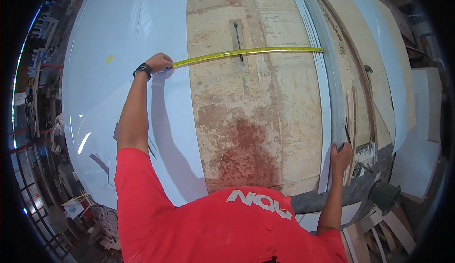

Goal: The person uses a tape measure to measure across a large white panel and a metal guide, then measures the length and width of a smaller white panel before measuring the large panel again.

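A yellow tape measure [246, 52] stretches across the worn wooden tabletop [237, 121], bowing slightly upward. Its left end runs into my left hand [160, 62], which is closed round it over the white sheet [118, 21]; the fingers hide that end. The blade's far end meets the long grey rail [337, 97] on the right, beside narrow white strips [313, 31]. My right hand [341, 157] is lower down along this rail, fingers curled over its edge. A thin dark stick [347, 131] lies just above that hand.
A slotted metal plate [239, 45] is set into the tabletop. Beyond the rail lie a brown wooden strip [362, 73] and more pale sheets [384, 40]. A dark bucket [384, 194] and wood offcuts [379, 234] stand at lower right. Scrap [102, 222] is piled at lower left.
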